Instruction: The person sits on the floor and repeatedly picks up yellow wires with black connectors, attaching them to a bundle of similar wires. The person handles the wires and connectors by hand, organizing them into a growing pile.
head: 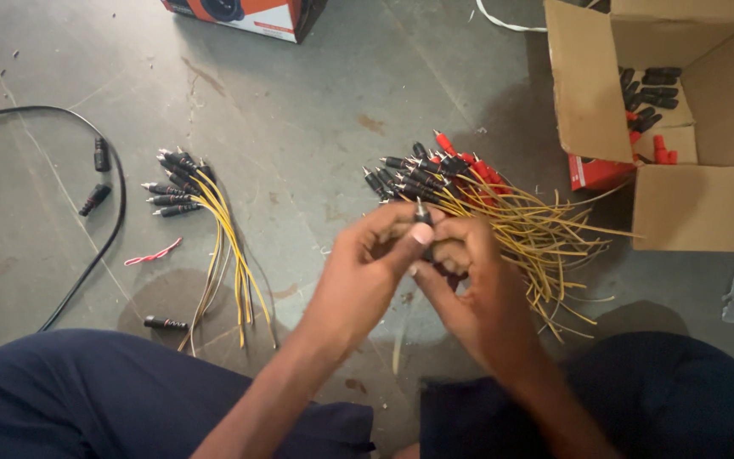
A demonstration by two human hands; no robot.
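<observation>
Small black metal-tipped plug connector (422, 212) at frame centre, pinched between left hand (367, 263) and right hand (469, 272), both closed on it. Loose pile of yellow-wired plugs (503, 212) at two o'clock; tangling looks likely, since wires overlap.

Stained grey concrete floor (316, 110), open cardboard box (707, 204) top right.

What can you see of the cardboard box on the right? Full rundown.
The cardboard box is plain brown corrugated card, sitting on the grey floor at upper right, partly cut off by the frame. Its flaps stand open. Inside lie loose black connector shells and a few red ones. A small red carton rests against its left side. Neither hand touches it.
</observation>
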